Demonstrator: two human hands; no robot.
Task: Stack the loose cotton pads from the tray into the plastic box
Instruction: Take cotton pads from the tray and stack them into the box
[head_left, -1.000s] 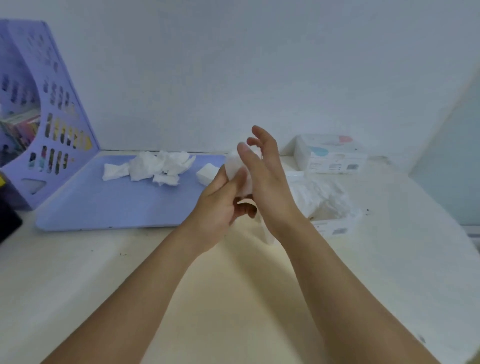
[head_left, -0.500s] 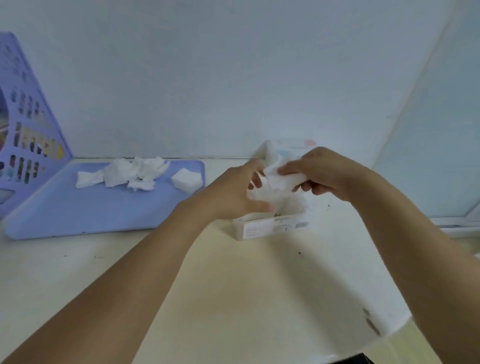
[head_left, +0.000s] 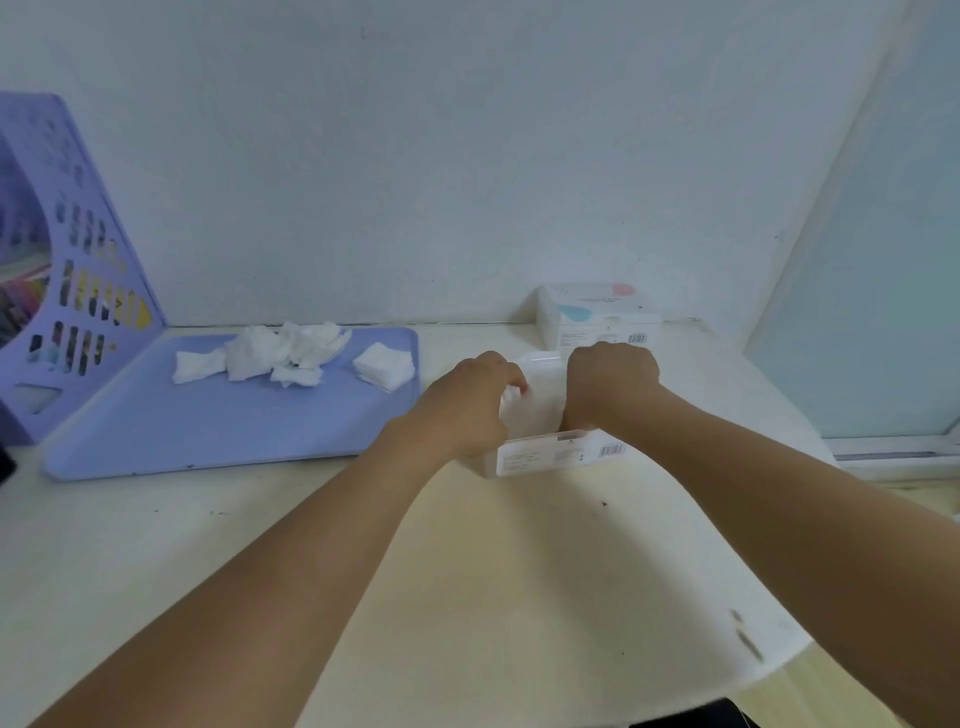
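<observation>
The cotton pads (head_left: 270, 353) look soft, fibrous and matt white, some crumpled, with a neater flat stack (head_left: 383, 365) beside them. The tray (head_left: 208, 431) beneath them is smooth lavender plastic with a dull sheen. The plastic box (head_left: 556, 454) is translucent white, smooth, bearing a printed paper label. The file holder (head_left: 88, 270) is perforated lavender plastic. The desk (head_left: 519, 571) is smooth, pale cream and faintly scuffed. The wall (head_left: 467, 156) looks matt white.

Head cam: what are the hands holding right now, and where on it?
Both the left hand and right hand reach into the open white plastic box, fingers down on white cotton pads; the exact grip is hidden.
</observation>
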